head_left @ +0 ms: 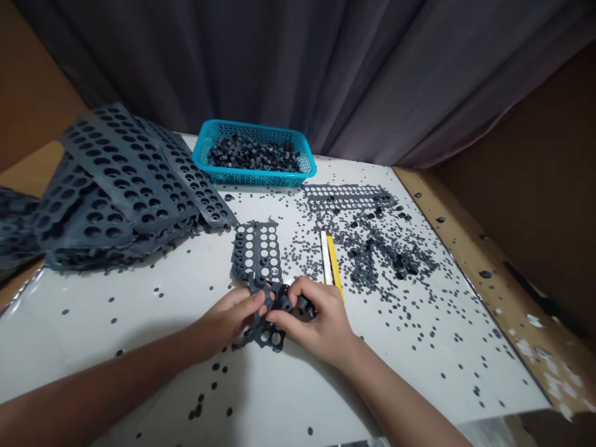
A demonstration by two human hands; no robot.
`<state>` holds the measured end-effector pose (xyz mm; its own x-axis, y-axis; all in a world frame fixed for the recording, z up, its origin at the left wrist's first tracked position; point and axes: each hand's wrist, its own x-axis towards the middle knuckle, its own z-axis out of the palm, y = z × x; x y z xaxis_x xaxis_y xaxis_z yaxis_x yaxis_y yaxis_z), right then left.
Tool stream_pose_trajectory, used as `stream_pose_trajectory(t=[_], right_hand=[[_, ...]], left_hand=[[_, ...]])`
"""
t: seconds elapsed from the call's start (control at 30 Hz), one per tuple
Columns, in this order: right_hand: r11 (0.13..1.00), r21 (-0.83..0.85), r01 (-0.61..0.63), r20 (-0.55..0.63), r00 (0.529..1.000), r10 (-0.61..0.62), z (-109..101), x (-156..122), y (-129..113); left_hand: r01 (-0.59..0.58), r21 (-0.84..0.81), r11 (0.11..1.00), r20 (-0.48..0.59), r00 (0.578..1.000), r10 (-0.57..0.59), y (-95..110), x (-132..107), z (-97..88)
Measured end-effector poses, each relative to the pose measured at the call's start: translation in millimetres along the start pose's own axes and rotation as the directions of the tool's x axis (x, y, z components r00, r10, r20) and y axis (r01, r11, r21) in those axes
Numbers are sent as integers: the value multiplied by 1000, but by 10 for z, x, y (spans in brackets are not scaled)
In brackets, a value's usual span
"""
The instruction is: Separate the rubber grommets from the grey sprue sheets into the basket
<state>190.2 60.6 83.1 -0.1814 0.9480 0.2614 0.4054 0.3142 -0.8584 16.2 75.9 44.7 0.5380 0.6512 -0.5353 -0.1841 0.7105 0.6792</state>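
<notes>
Forearms (400,385) slant inward: left hand (237,313) pinches perforated sheet (255,284) — right hand (323,320), fingers clamped on dark pieces (285,303) (basket (256,178) at twelve o'clock).

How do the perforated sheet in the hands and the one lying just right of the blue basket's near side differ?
Pose: the held sheet is bent at the hands; the flat sheet lies level, running sideways.
Contact: the left hand grips the held sheet; no hand touches the flat sheet.
Shared: both are dark grey with rows of round holes.
</notes>
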Motion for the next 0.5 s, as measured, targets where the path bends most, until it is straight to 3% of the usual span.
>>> stream_pose_trajectory(t=[0.13,0.23,0.3,0.37,0.43,0.5], right_hand=[[996,-79,46,61,997,-41,12,-10,14],[996,-85,37,180,983,-21,-10,-9,10],[1000,-9,-27,251,968,28,-32,-6,1],[972,168,-167,254,960,121,-45,0,-2],[834,441,-331,251,938,240,-41,12,4],[604,677,-421,281,906,316,-23,27,16]], left_hand=[[-82,145,986,85,994,70,-11,-16,-3],[-110,187,976,111,990,90,-16,-24,2],[-112,176,978,107,990,94,-27,-25,0],[-84,144,986,77,994,74,-27,-31,6],[-51,118,992,43,998,46,-9,-43,27],[-33,105,994,17,999,32,13,-58,56]])
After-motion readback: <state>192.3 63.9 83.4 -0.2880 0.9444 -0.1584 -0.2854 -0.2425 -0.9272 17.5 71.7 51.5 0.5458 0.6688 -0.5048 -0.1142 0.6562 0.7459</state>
